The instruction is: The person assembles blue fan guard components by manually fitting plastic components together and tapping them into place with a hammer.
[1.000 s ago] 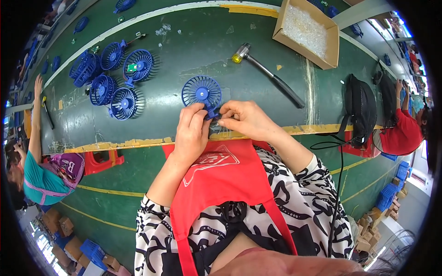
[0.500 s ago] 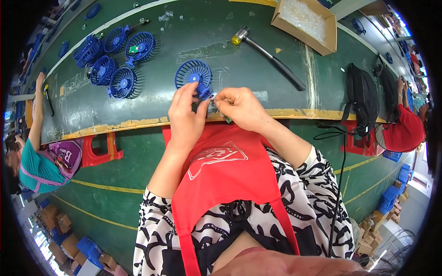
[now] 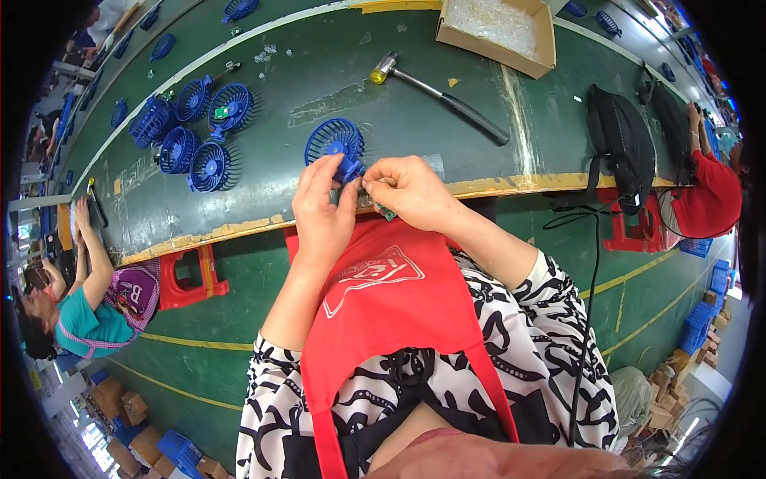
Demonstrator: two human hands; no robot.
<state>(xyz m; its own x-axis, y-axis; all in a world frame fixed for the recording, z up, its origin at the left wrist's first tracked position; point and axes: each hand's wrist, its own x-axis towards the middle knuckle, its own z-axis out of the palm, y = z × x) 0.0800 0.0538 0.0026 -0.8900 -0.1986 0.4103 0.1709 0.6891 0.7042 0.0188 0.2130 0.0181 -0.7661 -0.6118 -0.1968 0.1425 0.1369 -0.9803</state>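
A blue fan housing [image 3: 333, 136] with a round slatted cage is held at the bench's near edge. My left hand [image 3: 323, 203] grips its short neck between thumb and fingers. Close against that neck, my right hand [image 3: 408, 190] is closed in a pinch. What its fingertips hold is too small to make out. A green circuit board [image 3: 386, 213] shows just below my right hand, partly hidden by it. Further left on the bench stand several more blue fan housings [image 3: 210, 166], one with a green board [image 3: 221, 113] on it.
A mallet [image 3: 439, 94] with a yellow face lies beyond my right hand. Behind it stands a cardboard box [image 3: 550, 40] of small clear parts. A black bag [image 3: 621, 148] rests at right. Co-workers sit at both sides, near red stools [image 3: 191, 275].
The view has shifted slightly. The green board below my right hand shows more now. My hands stay together at the fan's neck, and the left co-worker's arms have moved.
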